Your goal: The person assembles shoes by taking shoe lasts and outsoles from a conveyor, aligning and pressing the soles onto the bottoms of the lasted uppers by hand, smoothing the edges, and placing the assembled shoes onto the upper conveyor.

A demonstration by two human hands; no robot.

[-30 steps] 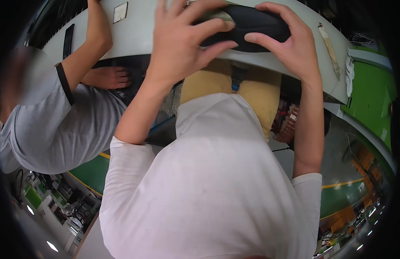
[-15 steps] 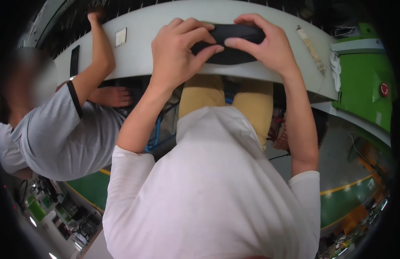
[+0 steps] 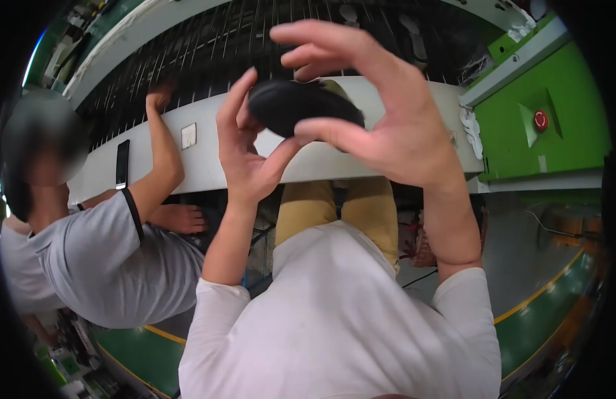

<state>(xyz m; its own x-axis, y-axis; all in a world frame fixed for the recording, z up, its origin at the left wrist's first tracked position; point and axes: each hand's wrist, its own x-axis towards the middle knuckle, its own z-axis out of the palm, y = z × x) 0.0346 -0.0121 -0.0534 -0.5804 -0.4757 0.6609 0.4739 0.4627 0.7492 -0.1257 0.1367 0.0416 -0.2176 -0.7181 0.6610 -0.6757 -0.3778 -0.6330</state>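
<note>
A black shoe (image 3: 288, 106), blurred by motion, is held up above the near edge of the pale worktop. Its far side shows a small olive patch. My left hand (image 3: 245, 146) is closed around its left end, fingers behind and thumb on the near side. My right hand (image 3: 394, 113) reaches in from the right; its thumb lies across the shoe's near side. The fingers of that hand are stretched out above the shoe, apart from it.
Behind the pale worktop (image 3: 208, 159) runs a dark conveyor of rods (image 3: 221, 46). A person in a grey shirt (image 3: 122, 259) sits at left, near a black phone (image 3: 122, 163) and a white square (image 3: 189, 135). A green machine (image 3: 520, 126) with a red button (image 3: 540, 120) stands right.
Both hands have raised the shoe toward me, and it has tilted. My right fingers have come off it and spread out. The view has shifted, showing more of the conveyor.
</note>
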